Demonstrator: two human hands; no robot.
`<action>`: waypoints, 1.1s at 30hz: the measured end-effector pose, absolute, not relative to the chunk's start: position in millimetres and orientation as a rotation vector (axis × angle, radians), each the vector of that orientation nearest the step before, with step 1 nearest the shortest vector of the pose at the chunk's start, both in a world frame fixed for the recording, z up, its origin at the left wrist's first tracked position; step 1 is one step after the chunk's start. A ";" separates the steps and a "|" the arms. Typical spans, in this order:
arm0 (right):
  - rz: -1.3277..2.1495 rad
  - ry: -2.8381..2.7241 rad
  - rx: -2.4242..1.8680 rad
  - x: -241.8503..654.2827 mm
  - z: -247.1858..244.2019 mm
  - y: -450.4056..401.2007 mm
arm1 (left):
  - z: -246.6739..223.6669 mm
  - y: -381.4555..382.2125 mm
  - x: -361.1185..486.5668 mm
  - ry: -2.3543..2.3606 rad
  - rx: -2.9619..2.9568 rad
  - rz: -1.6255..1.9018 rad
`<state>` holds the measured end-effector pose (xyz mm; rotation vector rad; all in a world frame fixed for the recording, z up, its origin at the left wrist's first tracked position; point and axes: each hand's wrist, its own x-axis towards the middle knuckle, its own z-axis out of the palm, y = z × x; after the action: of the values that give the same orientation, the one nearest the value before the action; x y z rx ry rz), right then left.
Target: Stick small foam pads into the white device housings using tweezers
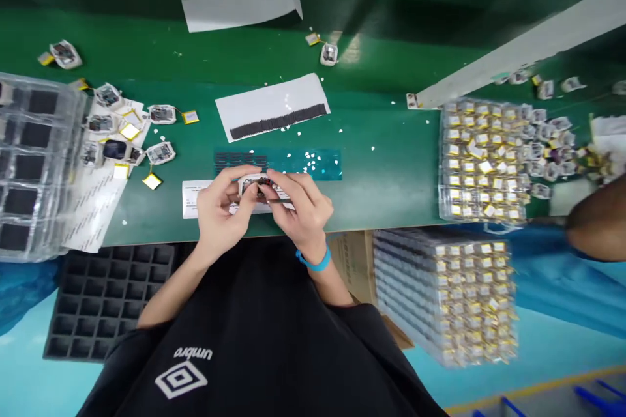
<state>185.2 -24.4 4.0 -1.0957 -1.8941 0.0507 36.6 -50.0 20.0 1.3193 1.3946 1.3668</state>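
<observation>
My left hand (pixel 220 212) and my right hand (pixel 303 205) meet above the front edge of the green workbench (pixel 386 163). Between their fingers they hold a small white-framed electronic module (pixel 259 187), partly hidden by my fingers. A thin dark tool (pixel 282 201), possibly tweezers, lies along my right fingers. Just ahead of my hands is a teal sheet (pixel 293 164) with rows of small black strips. Under my left hand lies a white paper label (pixel 193 199). A blue wristband (pixel 313 260) circles my right wrist.
Left of my hands are a clear plastic tray (pixel 34 163) and several loose modules (pixel 161 153). Clear trays of yellow-tabbed batteries (pixel 482 163) stand on the right, with another (pixel 445 293) below. A black grid tray (pixel 107 300) sits at lower left. A co-worker's arm (pixel 599 225) enters from the right.
</observation>
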 end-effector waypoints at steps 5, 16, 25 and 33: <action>-0.009 -1.871 -1.110 180.5 -3.8 -38.0 | 17.4 -58.5 42.4 1.526 1.418 1.414; 0.226 -1.938 -1.044 185.2 11.3 -36.6 | 34.6 -63.9 37.2 1.639 1.447 1.360; 0.612 -1.775 -1.043 189.1 10.5 -30.3 | 34.3 -53.9 24.5 1.285 1.013 1.139; 0.692 -1.753 -0.992 201.2 15.8 -27.3 | 27.0 -53.2 25.2 1.193 1.109 1.116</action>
<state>201.2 -27.3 15.8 -0.9916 -1.7525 0.6919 25.2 -53.2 27.0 1.1094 1.1934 1.1159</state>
